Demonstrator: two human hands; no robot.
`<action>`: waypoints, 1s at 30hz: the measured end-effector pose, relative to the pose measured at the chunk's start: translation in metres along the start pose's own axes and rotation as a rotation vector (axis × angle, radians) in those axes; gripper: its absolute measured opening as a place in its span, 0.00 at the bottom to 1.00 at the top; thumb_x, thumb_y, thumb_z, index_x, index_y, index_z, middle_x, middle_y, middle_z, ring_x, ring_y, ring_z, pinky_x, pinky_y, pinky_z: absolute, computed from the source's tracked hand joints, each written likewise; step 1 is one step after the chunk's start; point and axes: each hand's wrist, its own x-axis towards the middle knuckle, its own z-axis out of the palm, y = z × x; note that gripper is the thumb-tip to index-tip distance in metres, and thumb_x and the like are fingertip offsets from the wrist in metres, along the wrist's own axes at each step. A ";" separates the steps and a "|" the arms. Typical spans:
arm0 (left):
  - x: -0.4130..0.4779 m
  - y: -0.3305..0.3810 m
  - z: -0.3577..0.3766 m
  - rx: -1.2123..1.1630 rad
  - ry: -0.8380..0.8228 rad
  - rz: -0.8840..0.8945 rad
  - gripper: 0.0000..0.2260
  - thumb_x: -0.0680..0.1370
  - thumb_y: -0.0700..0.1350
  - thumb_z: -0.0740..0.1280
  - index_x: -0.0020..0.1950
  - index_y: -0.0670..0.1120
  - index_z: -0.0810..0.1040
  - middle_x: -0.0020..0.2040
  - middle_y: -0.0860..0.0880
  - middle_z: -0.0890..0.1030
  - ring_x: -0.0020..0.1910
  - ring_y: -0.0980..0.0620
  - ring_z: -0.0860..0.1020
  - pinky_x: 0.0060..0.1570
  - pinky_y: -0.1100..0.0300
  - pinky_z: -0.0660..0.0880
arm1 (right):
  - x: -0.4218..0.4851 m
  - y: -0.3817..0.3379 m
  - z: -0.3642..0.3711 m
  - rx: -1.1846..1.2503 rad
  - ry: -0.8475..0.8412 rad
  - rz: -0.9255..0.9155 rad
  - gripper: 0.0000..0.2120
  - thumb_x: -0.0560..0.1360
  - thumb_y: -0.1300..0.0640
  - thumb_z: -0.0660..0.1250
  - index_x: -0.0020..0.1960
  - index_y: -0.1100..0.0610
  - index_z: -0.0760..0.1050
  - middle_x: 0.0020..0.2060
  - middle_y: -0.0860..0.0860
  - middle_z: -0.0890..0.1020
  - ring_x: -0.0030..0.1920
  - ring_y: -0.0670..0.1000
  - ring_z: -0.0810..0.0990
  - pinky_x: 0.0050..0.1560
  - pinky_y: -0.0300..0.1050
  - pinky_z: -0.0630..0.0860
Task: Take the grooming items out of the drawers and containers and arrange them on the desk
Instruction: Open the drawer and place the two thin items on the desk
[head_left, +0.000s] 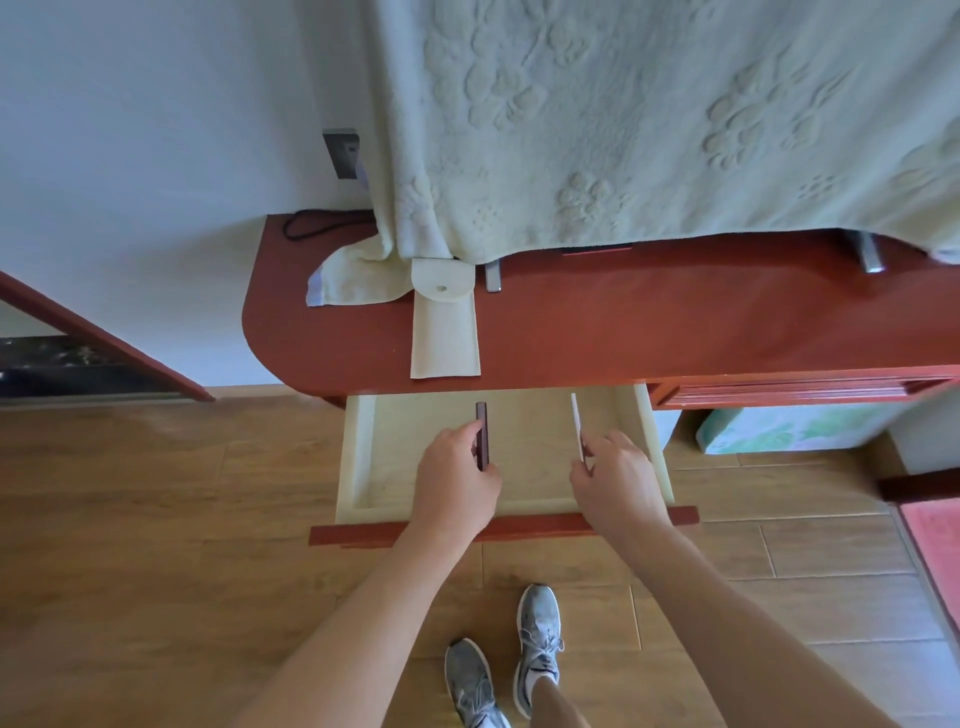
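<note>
Head view: a slim dark item (482, 434) is pinched edge-up by the fingers (467, 435) of the left hand (457, 486). A slim white item (575, 423) is pinched likewise by the right hand (615, 483). Both are held within the open drawer (358, 457), judged ready for lifting out. Beyond the fingers lies the worktop (675, 322), where a cream pouch (444, 332) is laid flat under a draped towel (649, 119). No brand or writing can be read.
</note>
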 end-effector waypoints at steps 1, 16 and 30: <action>-0.002 0.002 -0.004 -0.005 0.005 0.008 0.26 0.75 0.39 0.72 0.72 0.48 0.72 0.48 0.53 0.75 0.44 0.53 0.78 0.45 0.66 0.74 | -0.002 -0.001 -0.003 -0.004 0.012 -0.006 0.05 0.74 0.60 0.61 0.40 0.60 0.72 0.37 0.50 0.71 0.34 0.53 0.73 0.32 0.45 0.68; 0.063 0.051 -0.008 -0.038 0.070 0.086 0.23 0.75 0.38 0.69 0.70 0.46 0.73 0.48 0.49 0.77 0.47 0.50 0.77 0.49 0.61 0.73 | 0.065 -0.004 -0.038 0.023 0.119 -0.100 0.06 0.72 0.64 0.61 0.36 0.58 0.68 0.35 0.50 0.69 0.33 0.54 0.70 0.30 0.46 0.66; 0.155 0.079 0.023 0.010 0.072 0.035 0.26 0.74 0.42 0.73 0.71 0.46 0.73 0.50 0.49 0.77 0.48 0.50 0.77 0.49 0.65 0.72 | 0.165 0.002 -0.034 0.042 0.041 -0.168 0.02 0.74 0.61 0.64 0.43 0.60 0.74 0.39 0.51 0.72 0.33 0.53 0.73 0.36 0.49 0.74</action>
